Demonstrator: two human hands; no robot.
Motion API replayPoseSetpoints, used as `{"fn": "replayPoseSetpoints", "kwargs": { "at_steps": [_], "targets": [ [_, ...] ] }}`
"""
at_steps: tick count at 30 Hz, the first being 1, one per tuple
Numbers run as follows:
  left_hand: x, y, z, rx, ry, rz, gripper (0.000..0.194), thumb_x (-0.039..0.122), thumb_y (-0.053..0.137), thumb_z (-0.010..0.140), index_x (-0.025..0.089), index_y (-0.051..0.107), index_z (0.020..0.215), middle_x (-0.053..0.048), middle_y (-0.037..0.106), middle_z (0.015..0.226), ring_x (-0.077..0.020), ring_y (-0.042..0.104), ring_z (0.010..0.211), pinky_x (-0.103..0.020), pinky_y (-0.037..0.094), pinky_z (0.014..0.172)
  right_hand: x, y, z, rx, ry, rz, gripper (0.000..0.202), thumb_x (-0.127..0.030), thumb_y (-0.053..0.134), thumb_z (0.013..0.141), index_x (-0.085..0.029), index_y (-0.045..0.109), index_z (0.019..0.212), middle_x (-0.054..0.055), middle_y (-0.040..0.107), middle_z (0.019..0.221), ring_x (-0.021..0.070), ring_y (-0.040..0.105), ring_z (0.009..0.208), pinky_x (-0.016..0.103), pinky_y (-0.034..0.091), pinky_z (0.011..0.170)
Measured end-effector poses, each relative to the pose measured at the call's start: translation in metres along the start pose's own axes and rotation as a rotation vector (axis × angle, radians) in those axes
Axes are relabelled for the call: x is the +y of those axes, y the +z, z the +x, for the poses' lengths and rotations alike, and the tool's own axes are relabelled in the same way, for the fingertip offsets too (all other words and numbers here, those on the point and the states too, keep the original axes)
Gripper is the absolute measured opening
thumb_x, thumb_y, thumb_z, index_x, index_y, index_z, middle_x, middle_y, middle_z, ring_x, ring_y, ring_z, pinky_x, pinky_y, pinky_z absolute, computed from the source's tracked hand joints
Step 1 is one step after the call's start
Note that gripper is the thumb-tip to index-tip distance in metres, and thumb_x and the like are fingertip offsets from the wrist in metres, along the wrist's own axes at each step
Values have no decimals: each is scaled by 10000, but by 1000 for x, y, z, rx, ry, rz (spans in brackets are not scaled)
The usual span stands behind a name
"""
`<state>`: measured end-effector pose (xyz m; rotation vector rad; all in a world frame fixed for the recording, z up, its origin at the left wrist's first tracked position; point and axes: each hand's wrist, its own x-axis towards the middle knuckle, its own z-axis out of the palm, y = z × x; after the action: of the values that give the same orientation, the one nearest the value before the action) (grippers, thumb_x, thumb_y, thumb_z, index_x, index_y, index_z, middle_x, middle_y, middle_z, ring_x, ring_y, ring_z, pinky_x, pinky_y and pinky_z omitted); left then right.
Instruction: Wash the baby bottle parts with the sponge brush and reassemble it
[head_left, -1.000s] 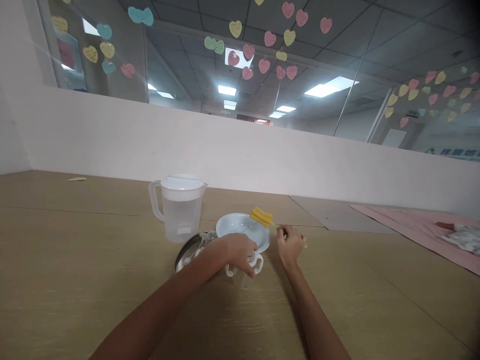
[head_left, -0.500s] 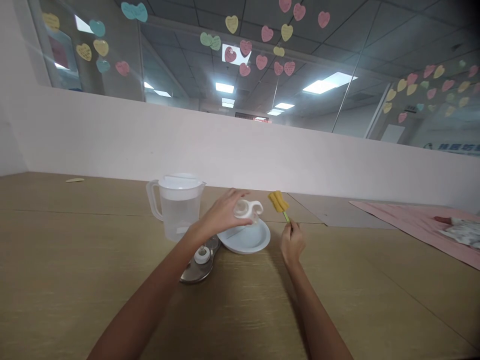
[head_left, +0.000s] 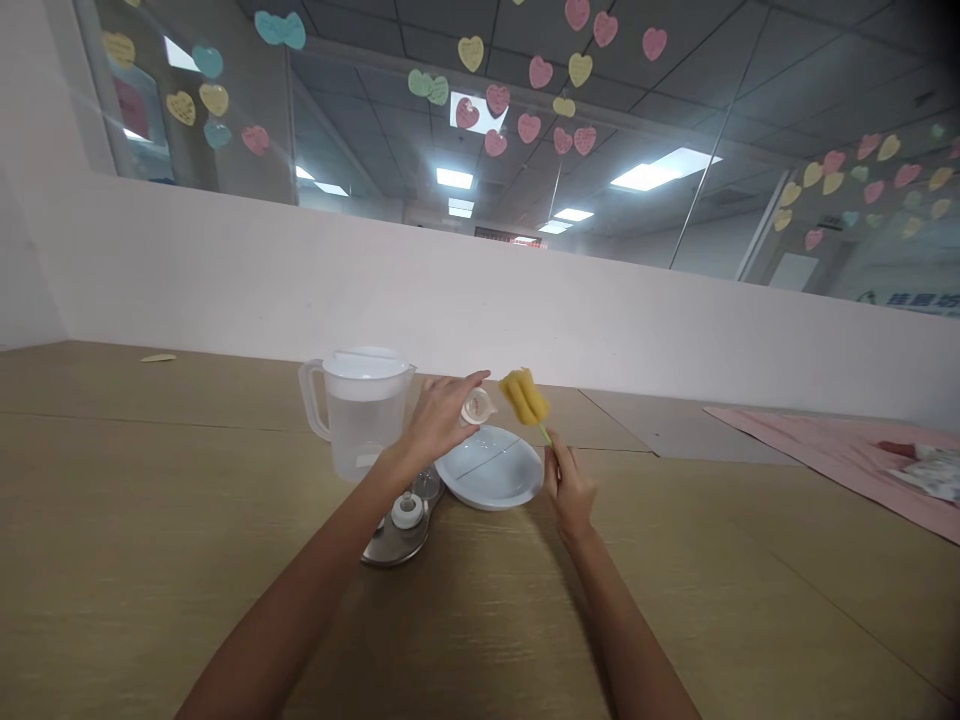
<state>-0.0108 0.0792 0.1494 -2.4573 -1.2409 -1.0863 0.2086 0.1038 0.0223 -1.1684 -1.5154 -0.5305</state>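
Above the left part of a white bowl (head_left: 491, 490), my left hand (head_left: 439, 418) grips a small white bottle (head_left: 478, 406), its round end facing right. My right hand (head_left: 571, 490) is closed round the green handle of a yellow sponge brush (head_left: 525, 396). The sponge head is up, just right of the bottle and apart from it. Beneath my left forearm, a metal tray (head_left: 397, 545) bears a white ring-shaped part (head_left: 407, 510) and a clear round piece (head_left: 427, 484). My left hand and wrist partly hide the tray's surroundings.
A clear lidded pitcher (head_left: 365, 425) stands on the wooden table (head_left: 187, 520), left of the bowl. A thin pale strip (head_left: 158, 358) lies at the back left. At the right is a pink cloth (head_left: 817, 440) with a patterned item (head_left: 930, 470). A white wall (head_left: 450, 290) rises behind.
My right hand has moved left, bringing the sponge brush close to the bottle. My left hand has turned the bottle and shifted slightly left, so more of the bowl shows.
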Motion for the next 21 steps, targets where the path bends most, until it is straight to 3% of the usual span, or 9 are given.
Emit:
{"fn": "replayPoseSetpoints", "kwargs": {
  "at_steps": [5,12,21],
  "targets": [
    [2,4,-1,-17,48,137,616,133,539,748,225,353,1327,-58,601,1143,-236,458,1098,-364,286,907,0,1,-3,-114,-113,21,349,-332,355,933,-174,620,1097,64,655,791,125,566,615,218,377,595],
    [0,-1,-2,19,52,166,618,55,486,721,220,394,1310,-50,622,1114,-239,457,1084,-378,279,889,3,-3,3,-44,-243,-16,295,-343,430,912,-173,669,941,47,663,750,117,579,619,206,374,585],
    [0,12,-4,29,307,401,608,-58,363,758,195,383,1310,-43,600,1129,-204,469,932,-329,357,793,-3,-8,9,-5,-331,-187,288,-359,450,908,-188,682,905,17,626,632,95,530,545,226,280,518]
  ]
}}
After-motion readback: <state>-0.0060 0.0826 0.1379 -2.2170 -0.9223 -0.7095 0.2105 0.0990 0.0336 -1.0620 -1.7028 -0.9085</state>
